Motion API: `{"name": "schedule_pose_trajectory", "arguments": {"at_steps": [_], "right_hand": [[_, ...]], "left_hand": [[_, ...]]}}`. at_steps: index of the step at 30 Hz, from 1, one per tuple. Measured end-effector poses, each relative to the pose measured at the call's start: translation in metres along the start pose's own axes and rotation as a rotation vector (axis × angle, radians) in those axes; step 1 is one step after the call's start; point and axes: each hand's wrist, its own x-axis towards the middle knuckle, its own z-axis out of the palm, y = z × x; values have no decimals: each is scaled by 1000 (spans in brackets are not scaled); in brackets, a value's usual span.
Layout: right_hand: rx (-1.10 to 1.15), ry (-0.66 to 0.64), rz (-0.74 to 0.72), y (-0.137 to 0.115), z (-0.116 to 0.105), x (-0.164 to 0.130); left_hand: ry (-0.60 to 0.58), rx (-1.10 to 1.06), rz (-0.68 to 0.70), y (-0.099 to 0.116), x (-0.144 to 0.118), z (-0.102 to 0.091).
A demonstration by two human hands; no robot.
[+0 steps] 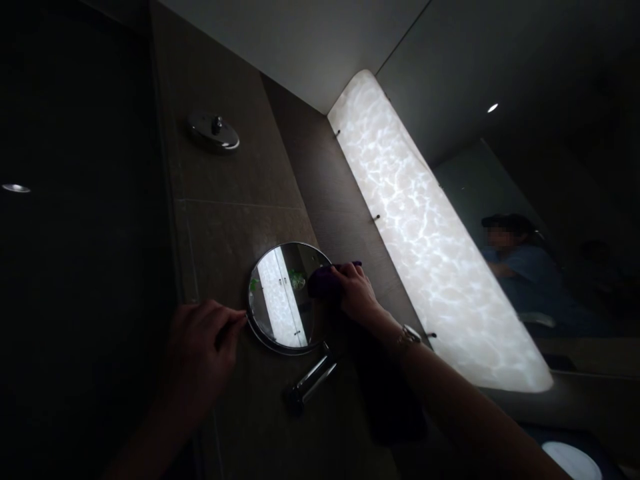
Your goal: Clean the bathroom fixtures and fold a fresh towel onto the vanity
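A round mirror [285,293] with a metal rim is fixed to the tiled wall on a folding chrome arm [313,380]. My left hand [205,337] pinches the mirror's left edge between thumb and fingers. At the mirror's right side, my right hand [357,293] grips a dark purple cloth [325,281] pressed against the glass near the rim. The rest of the cloth seems to hang below that hand into shadow. A watch or bracelet [411,333] circles my right wrist. In the glass, a glowing panel and something green are reflected.
A long lit panel [425,233] with a rippled pattern runs diagonally to the right, with small dark pegs along its edge. Above the mirror, an oval chrome fitting [214,132] sticks out. A large wall mirror [500,167] reflects a person. A white round object [573,460] lies lower right.
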Motion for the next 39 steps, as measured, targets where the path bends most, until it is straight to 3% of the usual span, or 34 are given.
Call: {"name": "schedule_pose_trajectory", "arguments": {"at_steps": [9,16,21,24,26,28,30,32,34,36,39], "right_hand": [[-136,-91,-132,15,-24,11],[-144,-135,-191,21,-24,10],[-117,-49,-169,21,-27,27],[-97,-121,-167,21,-21,2],[-89,-204,-199,6,-16,-25],[-63,-215,-296,-27,-13,-41],[-8,-126,-452,-67,-14,-31],[43,7,-558,-96,-19,0],[57,102,-483,-96,-24,35],[49,136,-251,-70,-23,54],[4,54,8,-22,-12,40]], "left_hand": [[-1,53,44,2,2,-1],[-14,87,65,2,3,-2],[-25,84,27,2,2,-2],[-29,69,20,5,4,-3],[-34,61,3,5,4,-2],[-36,63,-6,4,4,-2],[-41,77,3,1,2,-1],[-29,94,22,-2,0,-1],[-27,98,14,-2,-1,-1],[-29,98,1,1,0,-2],[-21,98,3,5,2,-3]]}}
